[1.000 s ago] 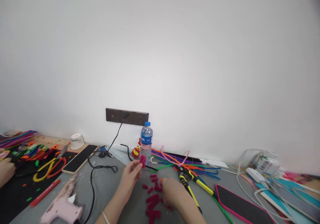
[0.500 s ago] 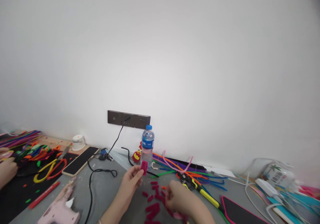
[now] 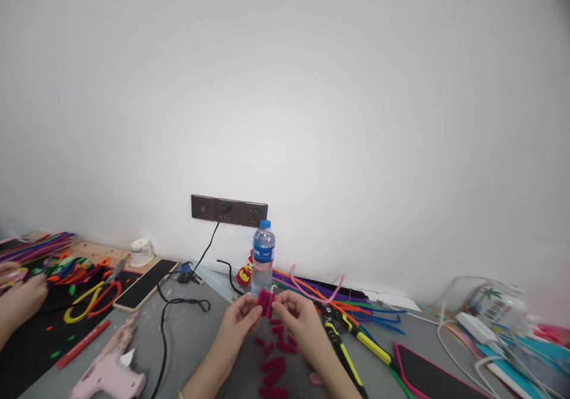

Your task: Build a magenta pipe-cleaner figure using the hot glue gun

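Observation:
Between finger and thumb, my left hand [image 3: 236,329] holds a small bundle of magenta fuzzy pieces [image 3: 263,301]. My right hand [image 3: 299,320] pinches another magenta fuzzy piece [image 3: 271,305] against the bundle's right side. Both hands are raised just in front of a water bottle [image 3: 263,257] with a blue cap. Below them on the grey table lie several loose magenta pieces [image 3: 273,370]. A red and yellow figure [image 3: 244,273] stands beside the bottle, partly hidden by it.
Yellow-black pliers [image 3: 345,354] and coloured pipe cleaners [image 3: 374,309] lie to the right, near a phone [image 3: 431,375]. At left are a pink glue gun [image 3: 109,375], a black cable [image 3: 164,339], scissors [image 3: 86,305], another phone [image 3: 145,285] and another person's hands [image 3: 27,297].
My right hand has risen from the loose pieces to my left hand, bringing a magenta piece to the bundle. The other person's hand at far left has moved slightly right.

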A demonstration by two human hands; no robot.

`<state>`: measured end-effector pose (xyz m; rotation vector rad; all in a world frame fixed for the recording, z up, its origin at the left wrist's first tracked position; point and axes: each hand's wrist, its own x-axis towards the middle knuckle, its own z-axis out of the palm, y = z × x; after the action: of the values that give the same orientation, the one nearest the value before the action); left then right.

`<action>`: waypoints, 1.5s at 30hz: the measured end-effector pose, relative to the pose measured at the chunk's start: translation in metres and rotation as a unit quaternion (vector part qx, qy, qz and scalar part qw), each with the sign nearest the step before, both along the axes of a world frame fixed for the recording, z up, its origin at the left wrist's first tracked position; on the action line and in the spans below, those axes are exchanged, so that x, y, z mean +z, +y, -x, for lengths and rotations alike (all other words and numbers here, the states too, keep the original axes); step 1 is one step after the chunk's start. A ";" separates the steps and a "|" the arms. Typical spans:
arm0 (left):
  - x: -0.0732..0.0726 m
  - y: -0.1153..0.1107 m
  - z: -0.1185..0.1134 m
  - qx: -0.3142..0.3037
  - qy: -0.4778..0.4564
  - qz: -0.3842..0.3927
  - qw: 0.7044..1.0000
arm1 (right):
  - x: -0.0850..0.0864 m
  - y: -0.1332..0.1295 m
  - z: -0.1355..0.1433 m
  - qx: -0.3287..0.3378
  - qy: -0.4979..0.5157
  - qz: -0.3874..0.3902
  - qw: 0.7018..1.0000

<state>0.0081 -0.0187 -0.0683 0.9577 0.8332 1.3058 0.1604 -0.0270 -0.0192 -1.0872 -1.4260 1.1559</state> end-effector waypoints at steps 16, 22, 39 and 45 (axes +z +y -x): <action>-0.005 0.001 0.002 0.002 0.055 -0.039 0.998 | -0.001 0.000 0.005 -0.034 -0.020 -0.007 0.999; 0.003 -0.002 0.002 0.011 0.081 -0.061 0.995 | -0.004 0.002 0.004 -0.042 -0.034 -0.016 0.998; 0.009 -0.005 0.004 0.044 0.100 -0.082 0.991 | -0.018 0.003 0.004 -0.061 -0.079 -0.089 0.991; 0.009 -0.007 0.005 0.047 0.150 -0.121 0.980 | -0.018 0.004 0.004 -0.069 -0.099 -0.092 0.988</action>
<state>0.0030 -0.0257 -0.0591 1.3454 0.9724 1.3852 0.1564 -0.0233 -0.0376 -1.1739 -1.5500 0.8179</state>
